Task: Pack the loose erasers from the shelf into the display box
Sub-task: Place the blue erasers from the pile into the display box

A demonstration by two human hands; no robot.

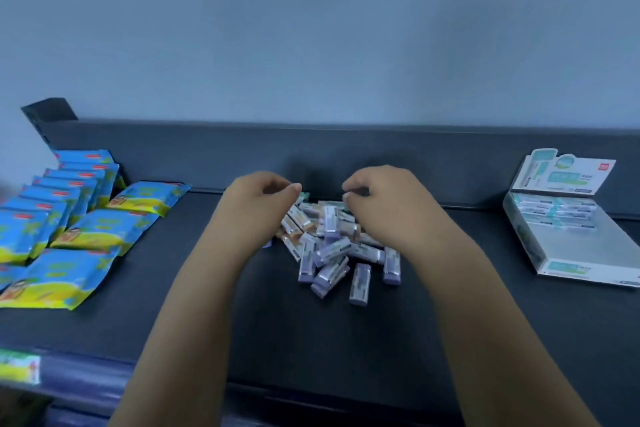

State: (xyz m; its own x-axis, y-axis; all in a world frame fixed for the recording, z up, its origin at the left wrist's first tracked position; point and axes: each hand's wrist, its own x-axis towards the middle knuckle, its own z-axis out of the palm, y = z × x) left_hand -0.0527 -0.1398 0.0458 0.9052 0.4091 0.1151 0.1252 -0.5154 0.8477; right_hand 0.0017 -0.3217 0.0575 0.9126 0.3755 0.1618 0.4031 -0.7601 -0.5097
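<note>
fingers [295, 188] curled over far erasers [329, 220]

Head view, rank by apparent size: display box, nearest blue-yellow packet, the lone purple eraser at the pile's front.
1. display box: largest, even though the right edge cuts it off.
2. nearest blue-yellow packet: clearly smaller; wide-angle stretch near the left edge may inflate it.
3. lone purple eraser: smallest by far.

Small purple- and orange-sleeved erasers [332, 250] lie jumbled in a heap mid-shelf [311, 340], well apart from the open white display box [588, 246] at right, partly filled at its back.
</note>
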